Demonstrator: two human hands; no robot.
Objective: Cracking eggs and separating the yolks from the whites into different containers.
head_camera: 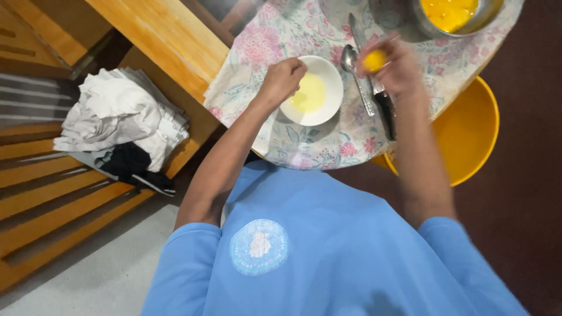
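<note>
Egg yolk (374, 60) pinched in right hand (398, 69), blurred, just right of white bowl (312, 90), above spoon (358, 79). Left hand (282, 81) curled on bowl rim. Risk: yolk bursts or drops onto floral cloth (328, 140) short of metal bowl (453, 17).

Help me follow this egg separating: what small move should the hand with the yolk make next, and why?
Probably carry the yolk in the right hand up to the metal bowl, which already holds yolks. The white bowl, steadied by the left hand, seems to hold only pale liquid, so the yolk likely belongs elsewhere.
</note>
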